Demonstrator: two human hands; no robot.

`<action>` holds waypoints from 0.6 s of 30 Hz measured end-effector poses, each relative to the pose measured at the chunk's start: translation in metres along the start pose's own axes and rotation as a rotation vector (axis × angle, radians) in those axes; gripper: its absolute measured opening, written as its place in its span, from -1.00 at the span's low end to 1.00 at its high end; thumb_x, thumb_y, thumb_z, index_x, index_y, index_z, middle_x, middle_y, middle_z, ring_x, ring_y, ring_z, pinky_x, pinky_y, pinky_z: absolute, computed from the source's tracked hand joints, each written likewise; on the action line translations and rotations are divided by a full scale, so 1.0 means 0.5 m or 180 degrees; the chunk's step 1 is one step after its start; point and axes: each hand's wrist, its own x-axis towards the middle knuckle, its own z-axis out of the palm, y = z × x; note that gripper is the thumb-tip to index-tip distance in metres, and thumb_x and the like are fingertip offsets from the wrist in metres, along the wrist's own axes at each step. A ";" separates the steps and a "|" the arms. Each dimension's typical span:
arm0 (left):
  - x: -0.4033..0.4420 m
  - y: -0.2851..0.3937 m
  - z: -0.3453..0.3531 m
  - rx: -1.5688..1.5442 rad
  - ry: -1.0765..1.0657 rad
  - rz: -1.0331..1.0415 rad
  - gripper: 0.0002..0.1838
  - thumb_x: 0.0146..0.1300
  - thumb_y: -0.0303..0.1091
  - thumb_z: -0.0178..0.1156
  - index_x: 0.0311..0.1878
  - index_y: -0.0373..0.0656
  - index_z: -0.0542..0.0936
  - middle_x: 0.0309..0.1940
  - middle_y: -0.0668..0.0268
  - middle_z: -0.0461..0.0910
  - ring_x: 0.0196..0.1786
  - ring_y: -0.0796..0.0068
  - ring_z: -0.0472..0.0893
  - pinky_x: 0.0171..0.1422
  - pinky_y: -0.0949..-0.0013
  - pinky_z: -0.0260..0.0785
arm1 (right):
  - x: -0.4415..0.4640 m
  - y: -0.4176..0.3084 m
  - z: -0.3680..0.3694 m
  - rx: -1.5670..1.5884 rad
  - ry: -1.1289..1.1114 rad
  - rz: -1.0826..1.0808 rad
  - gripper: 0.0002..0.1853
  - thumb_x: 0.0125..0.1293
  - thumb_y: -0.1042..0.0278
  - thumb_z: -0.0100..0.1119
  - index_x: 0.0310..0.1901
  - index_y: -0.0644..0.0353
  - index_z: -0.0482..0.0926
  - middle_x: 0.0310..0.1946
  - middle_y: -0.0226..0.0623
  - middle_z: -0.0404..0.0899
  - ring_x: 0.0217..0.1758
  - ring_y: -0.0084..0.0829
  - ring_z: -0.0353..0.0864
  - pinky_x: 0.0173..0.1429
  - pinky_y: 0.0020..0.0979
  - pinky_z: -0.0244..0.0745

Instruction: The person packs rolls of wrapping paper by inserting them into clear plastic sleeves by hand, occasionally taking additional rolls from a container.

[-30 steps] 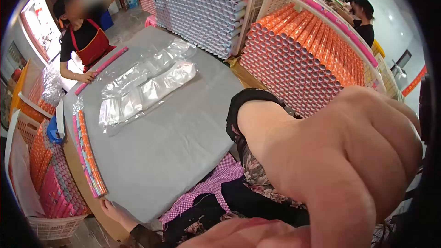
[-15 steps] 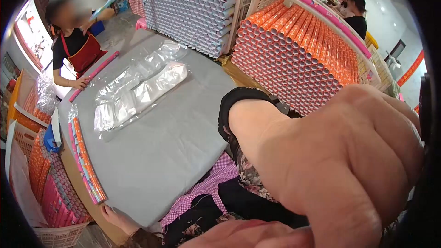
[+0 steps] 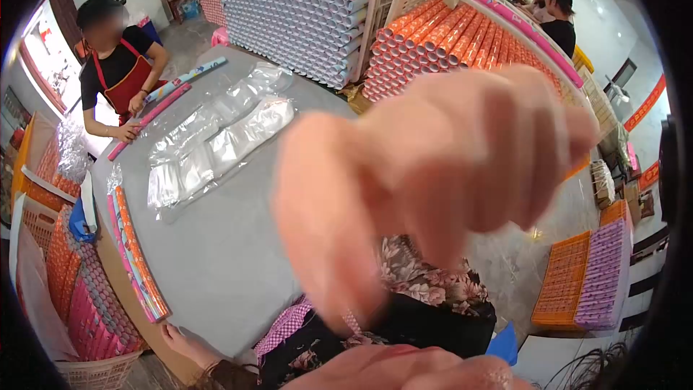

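My right hand [image 3: 447,166] is very near the camera and smeared by motion. Its thumb points down, apart from the loosely bent fingers, and nothing shows between them. At the lower left, my left hand [image 3: 189,347] lies by the table edge with its visible fingers stretched out, just below the end of a clear-sleeved set of patterned paper rolls [image 3: 137,253] in pink, blue and orange. Flat clear plastic sleeves [image 3: 216,148] lie in overlapping stacks on the grey table [image 3: 224,260].
Across the table a person [image 3: 119,76] in a red apron handles a pink roll [image 3: 151,119] and a light blue roll [image 3: 191,76]. Stacked blue rolls [image 3: 292,18] and orange rolls [image 3: 462,32] stand behind. Crates of rolls [image 3: 94,368] flank the left side; orange baskets [image 3: 559,274] are at right.
My right hand has swung left across the view, its thumb now apart from the fingers. The person opposite has lowered the light blue roll beside the pink one. My left hand stays put.
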 end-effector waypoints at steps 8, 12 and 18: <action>-0.044 0.102 0.033 0.0810 0.0159 -0.0175 -0.55 0.42 -0.25 -0.07 0.20 -0.43 0.40 0.16 0.13 0.46 0.19 0.29 0.43 0.26 0.32 0.24 | -0.041 0.090 -0.051 -0.2157 -0.0120 0.1588 -0.74 0.38 0.15 0.09 -0.35 0.16 0.52 -0.44 -0.38 0.51 -0.37 -0.40 0.51 0.09 -0.18 0.33; -0.015 0.010 0.016 0.0310 0.0168 0.0188 -0.57 0.42 -0.25 -0.06 0.19 -0.40 0.43 0.11 0.07 0.48 0.11 0.28 0.47 0.19 0.33 0.29 | -0.109 0.179 -0.180 -0.4939 -0.1537 0.1471 -0.77 0.20 0.16 0.26 -0.22 0.09 0.55 -0.37 -0.39 0.55 -0.22 -0.30 0.54 0.05 -0.24 0.26; 0.001 -0.034 0.013 0.0692 0.0338 0.0337 -0.64 0.37 -0.39 0.00 0.15 -0.38 0.44 0.04 0.15 0.52 0.09 0.33 0.50 0.23 0.35 0.30 | -0.138 0.200 -0.466 -0.6455 -0.1522 0.2001 -0.69 0.18 0.14 0.23 -0.11 0.12 0.59 -0.13 -0.26 0.62 -0.02 -0.19 0.56 0.08 -0.13 0.29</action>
